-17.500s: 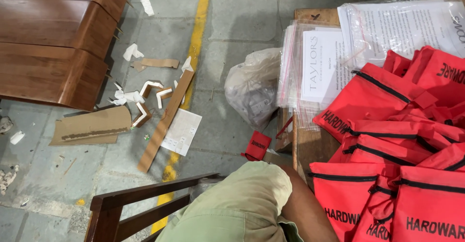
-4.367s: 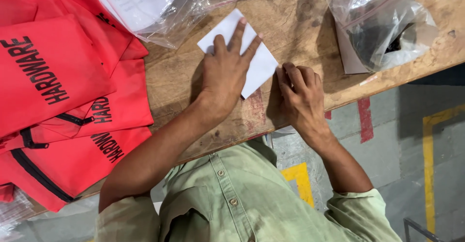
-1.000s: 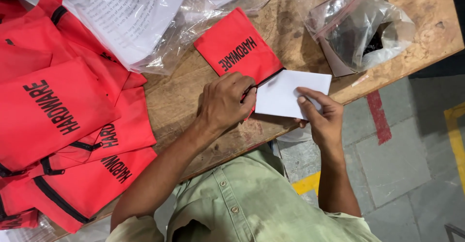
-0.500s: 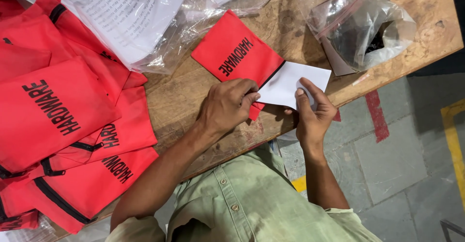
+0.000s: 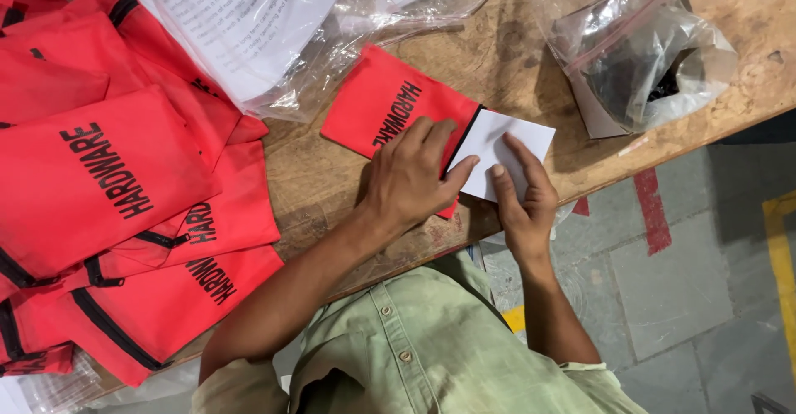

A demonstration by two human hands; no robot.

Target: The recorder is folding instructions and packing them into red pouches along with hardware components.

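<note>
Now we see the white card (image 5: 506,153) lying further into the mouth of the red pouch (image 5: 390,111) than half a second ago; then it sat just clear of the pouch's lower edge, and here its left edge meets the pouch's black zip line. The pouch itself has hardly shifted on the counter (image 5: 497,58), and both hands have stayed close together over it.

Our left hand (image 5: 410,178) lies palm down across the pouch's lower end, fingers spread flat and pressing the fabric, the thumb stretched out to touch the card's near edge. It pins rather than grips: nothing is closed inside it. The forearm runs back down and to the left toward the green shirt (image 5: 431,356).

Our right hand (image 5: 522,198) comes up from below the counter's edge, wrist bent, with the index finger and thumb laid on the card's face, pinching its lower edge lightly. The other fingers curl under, and we cannot tell whether they touch the card's underside.

The card rests half on the pouch, half on bare wood near the counter's edge. To the left lies a heap of red pouches (image 5: 116,182); above it are clear bags with papers (image 5: 249,24), and up to the right a clear zip bag (image 5: 643,58) holding dark parts.
</note>
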